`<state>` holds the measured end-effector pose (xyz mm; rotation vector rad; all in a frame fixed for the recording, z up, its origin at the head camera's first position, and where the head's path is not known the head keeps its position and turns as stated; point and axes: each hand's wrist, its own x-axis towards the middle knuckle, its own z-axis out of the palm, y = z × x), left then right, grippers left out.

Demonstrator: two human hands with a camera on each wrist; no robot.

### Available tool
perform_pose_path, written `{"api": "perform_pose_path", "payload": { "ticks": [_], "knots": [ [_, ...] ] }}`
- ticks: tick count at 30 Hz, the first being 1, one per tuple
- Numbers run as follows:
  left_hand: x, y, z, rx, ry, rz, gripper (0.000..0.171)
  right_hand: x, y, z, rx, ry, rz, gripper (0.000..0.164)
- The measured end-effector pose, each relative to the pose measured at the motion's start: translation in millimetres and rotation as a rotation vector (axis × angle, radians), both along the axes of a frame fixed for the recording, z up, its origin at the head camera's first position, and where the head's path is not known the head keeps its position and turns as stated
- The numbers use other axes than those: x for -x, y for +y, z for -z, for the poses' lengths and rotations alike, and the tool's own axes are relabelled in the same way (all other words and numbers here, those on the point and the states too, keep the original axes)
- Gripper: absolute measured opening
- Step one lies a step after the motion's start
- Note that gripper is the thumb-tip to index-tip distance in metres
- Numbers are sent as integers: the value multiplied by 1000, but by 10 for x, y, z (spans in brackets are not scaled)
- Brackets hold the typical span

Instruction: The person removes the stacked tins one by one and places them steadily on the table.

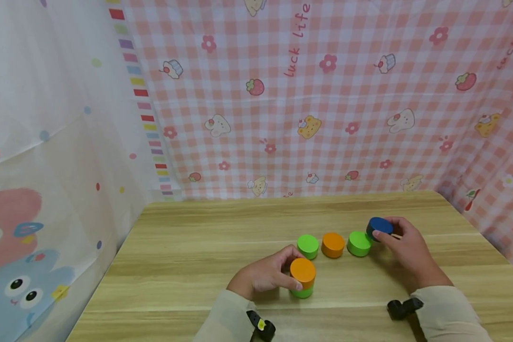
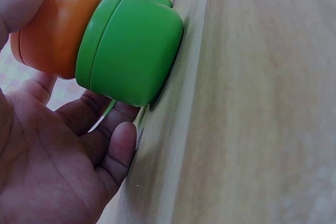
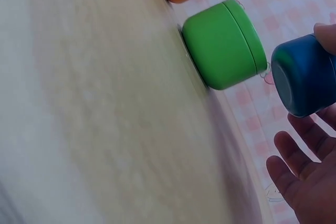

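Observation:
My left hand (image 1: 265, 274) grips an orange lidded round tin (image 1: 302, 270) between thumb and fingers. This tin sits on top of a green tin (image 1: 302, 292); in the left wrist view the green tin (image 2: 134, 48) stands on the table with the orange tin (image 2: 71, 22) against its lid. Over at the right, my right hand (image 1: 412, 251) pinches a dark blue tin (image 1: 379, 228). The right wrist view has the blue tin (image 3: 304, 74) raised off the table, slightly tilted, beside and higher than another green tin (image 3: 223, 45).
Left of the blue tin, a short row on the wooden table (image 1: 188, 256) holds a green tin (image 1: 359, 244), an orange tin (image 1: 333, 245) and a green tin (image 1: 308, 246). A pink checked cloth (image 1: 282, 109) hangs behind the table, a white printed cloth (image 1: 68, 118) at the left.

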<state>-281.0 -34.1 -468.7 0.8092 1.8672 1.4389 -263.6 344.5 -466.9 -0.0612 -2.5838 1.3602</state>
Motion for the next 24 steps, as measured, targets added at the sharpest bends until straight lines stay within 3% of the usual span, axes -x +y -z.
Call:
{"api": "perform_pose_path", "payload": {
  "ticks": [24],
  "knots": [
    [-9,2,1,-7,-11,-1,49,-11,204,68,-37,22,-31,50]
  ]
}}
